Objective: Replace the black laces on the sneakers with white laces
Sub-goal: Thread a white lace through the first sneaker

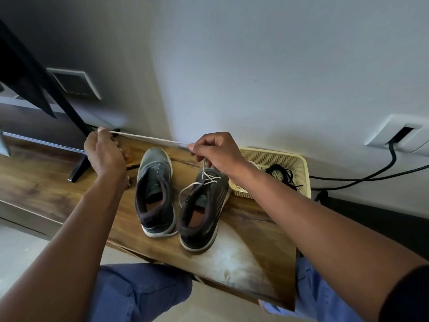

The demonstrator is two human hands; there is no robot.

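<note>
White lace (pixel 148 137): stretched taut between both hands above the toes of the sneakers; one end runs down into the right sneaker's eyelets.
Left hand (pixel 104 152): raised near the black stand leg, fingers curled, pinching the lace's left end.
Left sneaker (pixel 155 191): on the wooden bench (pixel 46 182), toe to the wall, no lace in it.
Right sneaker (pixel 202 205): just beside the left one, white lace crossed through its lower eyelets, a loose loop on its left side.
Right hand (pixel 216 152): above the right sneaker's toe, fingers curled, pinching the lace.
Basket (pixel 304 177): cream, touching the right sneaker's outer side; black laces (pixel 282 174) lie in it.
</note>
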